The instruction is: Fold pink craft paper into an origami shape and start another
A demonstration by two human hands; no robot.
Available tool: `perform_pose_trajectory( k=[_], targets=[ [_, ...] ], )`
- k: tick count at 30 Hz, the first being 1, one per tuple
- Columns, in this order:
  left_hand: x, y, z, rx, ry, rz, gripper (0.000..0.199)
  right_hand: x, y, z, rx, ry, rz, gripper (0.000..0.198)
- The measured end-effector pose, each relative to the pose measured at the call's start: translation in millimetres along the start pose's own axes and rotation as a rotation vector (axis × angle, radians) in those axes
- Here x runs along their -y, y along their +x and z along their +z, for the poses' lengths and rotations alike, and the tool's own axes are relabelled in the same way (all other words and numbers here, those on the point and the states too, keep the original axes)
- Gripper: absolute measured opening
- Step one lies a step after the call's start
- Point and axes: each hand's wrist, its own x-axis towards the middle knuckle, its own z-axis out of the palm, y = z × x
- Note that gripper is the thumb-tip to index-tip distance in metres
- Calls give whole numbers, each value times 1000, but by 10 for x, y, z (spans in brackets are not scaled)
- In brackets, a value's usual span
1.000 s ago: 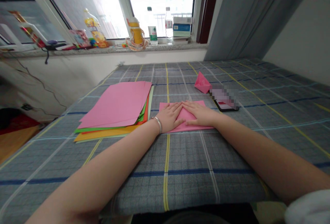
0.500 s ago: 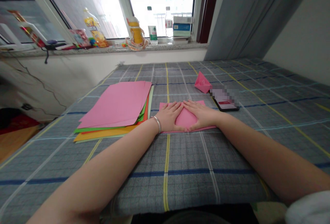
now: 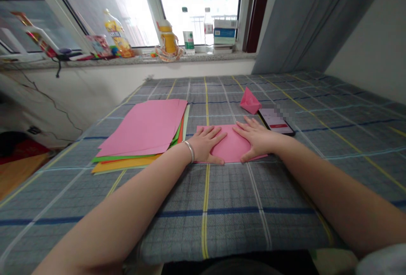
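Left hand [image 3: 205, 143] and right hand [image 3: 257, 140] were flat, splayed wide, on the pink paper [image 3: 231, 143], which lay on the plaid cloth [image 3: 177, 207] right of the paper stack [image 3: 142, 127]. Palms hid both its ends; couldn't count layers. Left forearm [image 3: 127, 203] covered 1 stack corner. Phone [image 3: 277, 126] partly pixelated.

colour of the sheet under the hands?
The sheet is pink; it shows in the head view.

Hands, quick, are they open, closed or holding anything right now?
Left hand: open, palm down on the pink paper, gripping nothing.
Right hand: open, palm down on it too, gripping nothing.
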Motion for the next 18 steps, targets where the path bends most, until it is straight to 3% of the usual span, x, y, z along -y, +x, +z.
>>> perform_pose_trajectory(
  k=[11, 18],
  targets=[
    [162, -207, -92, 93, 33, -86, 103, -113, -182, -101, 47, -57, 128, 126],
    [315, -312, -115, 111, 18, -117, 106, -268, -236, -26, -2, -59, 114, 120]
  ],
)
